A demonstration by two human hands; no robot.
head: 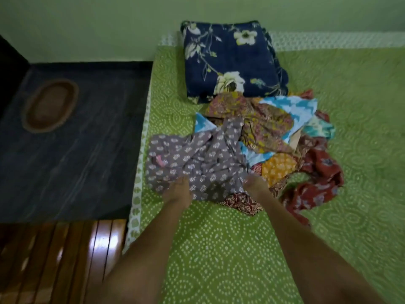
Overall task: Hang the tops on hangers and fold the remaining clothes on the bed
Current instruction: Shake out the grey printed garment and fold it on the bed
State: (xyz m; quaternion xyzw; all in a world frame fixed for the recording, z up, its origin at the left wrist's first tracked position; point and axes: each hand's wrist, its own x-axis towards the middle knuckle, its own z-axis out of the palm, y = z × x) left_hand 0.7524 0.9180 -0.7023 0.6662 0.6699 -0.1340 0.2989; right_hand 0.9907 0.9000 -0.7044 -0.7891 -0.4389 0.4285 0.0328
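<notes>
Grey printed garment (pixel 197 159): crumpled on the green bedspread (pixel 219 249), at the near left edge of the clothes pile (pixel 274 137), overlapping it.
Left hand (pixel 178 191): on the garment's near hem; fingers blurred, so grasp or mere touch cannot be told.
Right hand (pixel 255 185): on the same hem, toward the pile; grip likewise unclear.
Step in hand: probably drawing this piece free to spread it.
Advice: take both corners evenly, lift clear of the pile, check whether it is a top.
Beyond: folded navy floral blanket (pixel 232 60); no hangers visible.
</notes>
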